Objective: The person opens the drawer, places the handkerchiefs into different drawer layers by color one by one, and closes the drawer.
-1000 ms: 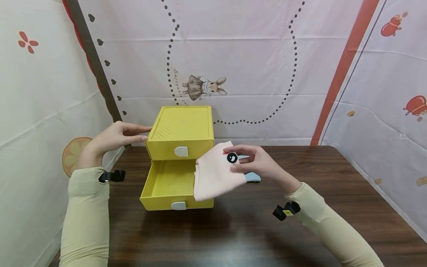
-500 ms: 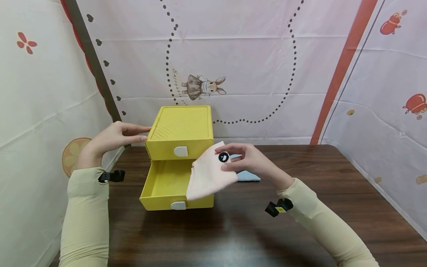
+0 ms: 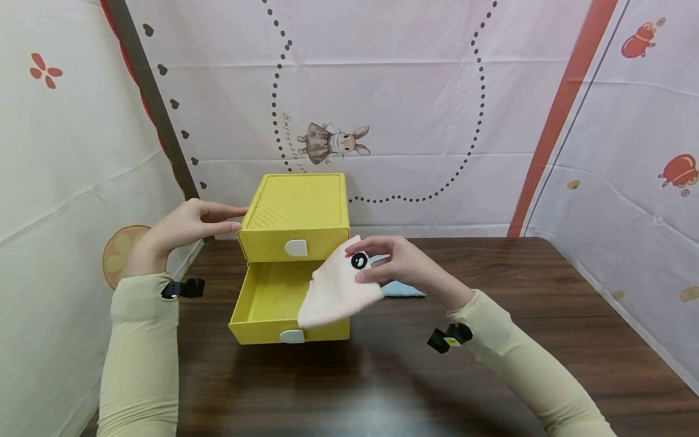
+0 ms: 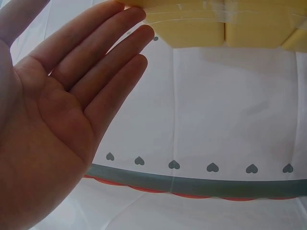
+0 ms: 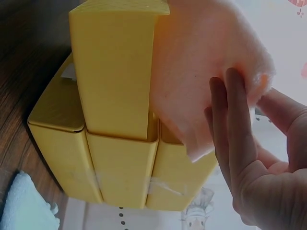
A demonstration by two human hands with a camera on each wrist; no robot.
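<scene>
A yellow drawer cabinet (image 3: 300, 197) stands on the table, its middle drawer (image 5: 112, 72) pulled out. With its fingers extended, my left hand (image 3: 185, 224) touches the cabinet's upper left side, the thumb near the front corner. The left wrist view shows that palm (image 4: 62, 110) facing the camera, fingertips at the yellow wall (image 4: 196, 28). My right hand (image 3: 404, 267) pinches a folded pale pink cloth (image 3: 330, 294) with a black round patch between thumb and fingers. The cloth hangs over the right part of the open drawer and overlaps its front edge in the head view.
A light blue cloth (image 3: 403, 291) lies on the dark wooden table (image 3: 519, 315) right of the cabinet, partly hidden behind my right hand. Printed fabric curtains (image 3: 404, 109) surround the table at the back and sides.
My right hand has carried the pink cloth leftward, further over the open drawer, and more of the drawer's right side is covered. The left hand and cabinet have stayed put.
</scene>
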